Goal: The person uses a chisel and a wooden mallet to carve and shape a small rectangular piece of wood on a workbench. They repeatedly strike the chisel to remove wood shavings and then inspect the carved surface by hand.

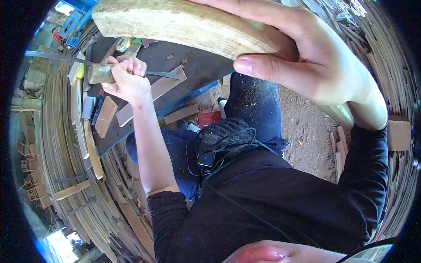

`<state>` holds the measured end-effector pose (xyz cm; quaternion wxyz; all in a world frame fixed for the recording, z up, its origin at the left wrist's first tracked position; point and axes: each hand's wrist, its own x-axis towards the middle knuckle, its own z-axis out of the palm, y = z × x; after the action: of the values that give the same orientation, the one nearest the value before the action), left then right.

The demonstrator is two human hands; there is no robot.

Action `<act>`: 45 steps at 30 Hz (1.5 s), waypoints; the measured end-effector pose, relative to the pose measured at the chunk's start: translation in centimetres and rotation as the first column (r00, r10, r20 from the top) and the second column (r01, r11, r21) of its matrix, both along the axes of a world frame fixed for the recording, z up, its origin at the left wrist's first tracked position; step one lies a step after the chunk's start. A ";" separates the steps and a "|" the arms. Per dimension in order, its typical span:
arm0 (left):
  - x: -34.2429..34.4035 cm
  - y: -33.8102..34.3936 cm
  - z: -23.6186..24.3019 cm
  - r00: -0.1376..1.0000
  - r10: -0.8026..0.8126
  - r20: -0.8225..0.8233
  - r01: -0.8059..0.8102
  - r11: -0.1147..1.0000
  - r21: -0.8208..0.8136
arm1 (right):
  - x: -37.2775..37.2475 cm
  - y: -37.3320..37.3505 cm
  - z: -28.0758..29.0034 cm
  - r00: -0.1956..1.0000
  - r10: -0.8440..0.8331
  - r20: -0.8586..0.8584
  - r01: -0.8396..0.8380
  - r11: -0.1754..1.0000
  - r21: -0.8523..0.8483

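Observation:
My left hand [127, 79] is closed around a chisel by its handle [100, 73]. The narrow metal blade [160, 75] points right, over a flat wooden strip [169, 84] on the dark bench. Whether its tip touches the strip, I cannot tell. High and close in the view, my right hand [315, 61] grips a thick, slightly curved piece of pale wood [175, 22] at its right end. My thumb lies along its lower edge, while the other fingers go over its top and are partly cut off.
The dark workbench [199, 61] has a blue edge. On it lie wood scraps [170, 56], a yellow tape measure [123, 44] and a wooden block [105, 116]. A thin saw-like blade [57, 55] sticks out at left. Long timber strips [57, 127] are stacked at left and right.

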<state>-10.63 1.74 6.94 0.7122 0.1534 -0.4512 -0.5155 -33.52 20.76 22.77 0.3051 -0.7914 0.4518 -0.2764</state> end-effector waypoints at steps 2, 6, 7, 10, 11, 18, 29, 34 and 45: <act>-0.6 0.2 0.1 0.998 -0.041 0.039 0.044 0.997 -0.064 | -1.7 -0.4 -2.9 0.995 0.100 -0.002 -0.098 0.977 -0.187; -0.9 0.5 0.2 0.998 -0.013 0.054 0.019 0.993 -0.113 | -1.9 -0.3 -3.4 0.993 0.117 -0.010 -0.116 0.965 -0.235; -0.9 0.8 0.1 0.999 -0.017 0.044 0.022 0.992 -0.121 | -1.9 -0.3 -3.3 0.993 0.114 -0.012 -0.113 0.967 -0.230; -1.2 1.5 -0.1 0.999 -0.016 0.032 0.021 0.988 -0.150 | -1.3 -0.3 -2.8 0.992 0.124 0.016 -0.116 0.962 -0.248; -1.5 1.6 -0.2 0.999 -0.005 0.041 0.011 0.987 -0.162 | -1.2 -0.4 -2.8 0.990 0.136 0.020 -0.126 0.955 -0.269; -1.0 -1.9 -0.7 0.987 -0.108 0.116 0.125 0.981 -0.147 | 0.9 -0.8 -2.8 0.947 0.137 0.290 -0.046 0.953 -0.298; -3.6 -1.6 -0.4 0.942 0.101 0.321 -0.003 0.956 -0.292 | 2.2 1.9 -1.4 0.963 -0.269 0.026 0.270 0.951 -0.153; -3.7 -0.7 -0.1 0.898 0.156 0.410 -0.058 0.969 -0.242 | 3.6 1.2 -0.4 0.962 -0.268 0.045 0.271 0.935 -0.229; -3.6 -1.2 -0.2 0.928 0.196 0.317 -0.111 0.957 -0.269 | 1.9 -3.5 3.5 0.970 -0.236 -0.049 0.224 0.958 -0.178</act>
<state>-14.21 0.57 6.79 0.6753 0.1858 -0.6143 -0.3635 -31.62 17.23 26.28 0.1856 -0.7659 0.5259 -0.3201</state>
